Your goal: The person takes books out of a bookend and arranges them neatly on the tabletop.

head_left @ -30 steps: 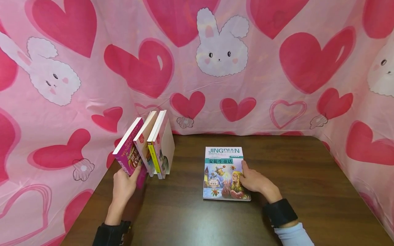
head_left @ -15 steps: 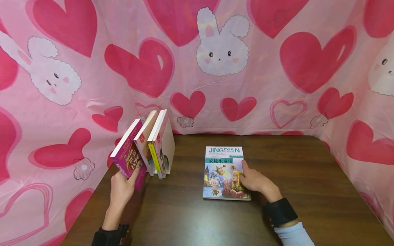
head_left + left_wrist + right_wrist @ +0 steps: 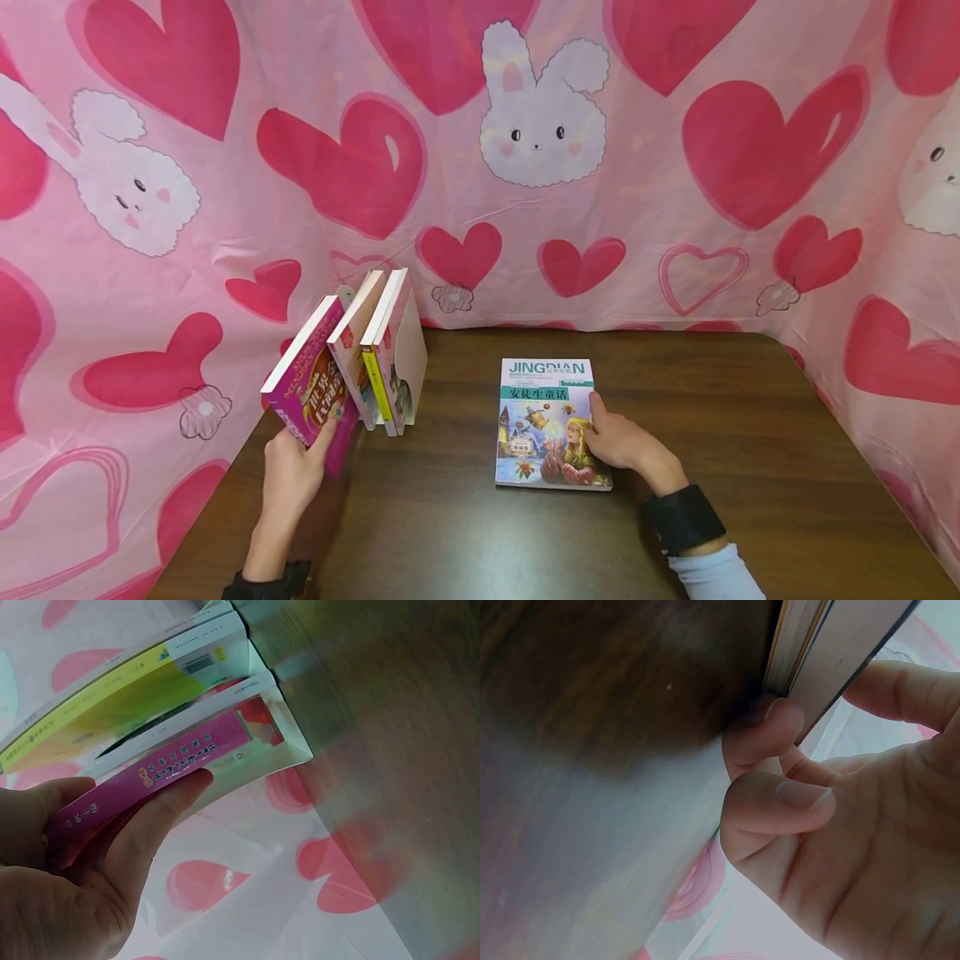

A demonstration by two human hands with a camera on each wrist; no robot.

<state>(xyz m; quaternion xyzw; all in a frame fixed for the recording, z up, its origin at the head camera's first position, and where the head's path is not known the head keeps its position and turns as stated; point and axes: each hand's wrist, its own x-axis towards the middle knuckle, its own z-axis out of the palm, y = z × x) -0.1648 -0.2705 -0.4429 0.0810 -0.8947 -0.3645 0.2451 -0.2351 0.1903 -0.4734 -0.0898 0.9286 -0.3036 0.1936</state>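
Observation:
In the head view my left hand (image 3: 291, 477) grips a magenta book (image 3: 315, 392) by its lower near part, the thumb on its cover. The left wrist view shows the fingers and thumb around the book's magenta spine (image 3: 154, 778). This book tilts left, beside a cream-edged book (image 3: 355, 333) and a book with a yellow spine (image 3: 377, 383), both standing in a white bookend (image 3: 408, 354). My right hand (image 3: 626, 439) holds the right edge of a fairy-tale book (image 3: 536, 442) lying on the table, thumb on the cover. The right wrist view shows its fingers curled at the book's edge (image 3: 840, 656).
The brown wooden table (image 3: 442, 533) extends around the books. A pink cloth (image 3: 637, 192) with hearts and rabbits hangs behind the table and along both sides. The upright books stand close to the left cloth.
My left hand has moved toward me and slightly left with the magenta book, which now leaves a wider gap from the cream-edged book. The right hand and its book have stayed put.

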